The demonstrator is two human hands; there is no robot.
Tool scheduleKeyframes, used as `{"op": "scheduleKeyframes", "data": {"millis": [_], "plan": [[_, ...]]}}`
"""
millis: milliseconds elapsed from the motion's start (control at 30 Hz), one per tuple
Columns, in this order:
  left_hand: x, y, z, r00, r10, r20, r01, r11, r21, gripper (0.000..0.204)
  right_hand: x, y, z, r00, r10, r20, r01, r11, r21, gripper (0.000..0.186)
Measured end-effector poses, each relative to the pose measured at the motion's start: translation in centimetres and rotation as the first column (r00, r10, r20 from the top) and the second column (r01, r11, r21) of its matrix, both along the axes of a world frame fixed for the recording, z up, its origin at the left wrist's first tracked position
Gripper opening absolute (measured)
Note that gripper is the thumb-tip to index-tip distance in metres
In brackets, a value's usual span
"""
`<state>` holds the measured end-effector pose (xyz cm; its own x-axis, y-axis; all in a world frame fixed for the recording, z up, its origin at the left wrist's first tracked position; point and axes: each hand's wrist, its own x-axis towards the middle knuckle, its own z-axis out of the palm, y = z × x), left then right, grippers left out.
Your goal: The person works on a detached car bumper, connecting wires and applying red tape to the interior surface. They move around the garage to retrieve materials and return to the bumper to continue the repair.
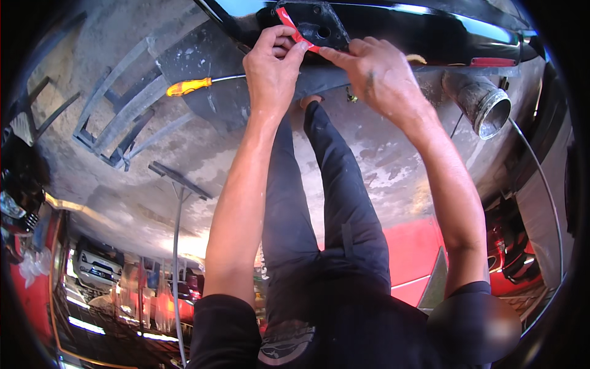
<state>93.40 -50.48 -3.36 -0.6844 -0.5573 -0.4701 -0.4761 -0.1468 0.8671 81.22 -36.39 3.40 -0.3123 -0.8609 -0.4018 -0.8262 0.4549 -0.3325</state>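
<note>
A narrow red strip of tape lies along a black bracket-like plate with a round hole on a glossy black car bumper. My left hand pinches the strip between thumb and fingertips. My right hand is at the plate's right side, one digit stretched left to touch the strip's lower end. Its other fingers are curled over by the panel, and what they may hold is hidden. A screwdriver with a yellow handle lies left of my left hand, its shaft tip hidden behind my wrist.
Below the bumper on the right is a metal exhaust pipe. Grey curved metal bars lie on the stained concrete floor at left. A stand with a crossbar rises left of me. A hose curves down the right side.
</note>
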Motion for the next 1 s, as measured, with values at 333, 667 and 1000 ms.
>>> {"op": "scheduleKeyframes", "data": {"millis": [333, 667, 1000], "plan": [[0.1, 0.8, -0.1, 0.999, 0.041, -0.025, -0.042, 0.999, -0.025, 0.025, -0.6, 2.0, 0.2, 0.999, 0.036, -0.011, -0.036, 0.999, 0.029, 0.04], [0.1, 1.3, 0.6, 0.999, 0.035, -0.029, -0.037, 0.998, -0.054, 0.028, 0.3, 2.2, -0.9, 0.998, 0.042, -0.047, -0.042, 0.999, 0.002, 0.045], [0.3, 0.4, -0.8, 0.999, 0.018, -0.044, -0.019, 0.999, -0.03, 0.021, -1.4, 1.2, 0.6, 0.999, 0.05, -0.019, -0.048, 0.997, 0.059, 0.044]]}}
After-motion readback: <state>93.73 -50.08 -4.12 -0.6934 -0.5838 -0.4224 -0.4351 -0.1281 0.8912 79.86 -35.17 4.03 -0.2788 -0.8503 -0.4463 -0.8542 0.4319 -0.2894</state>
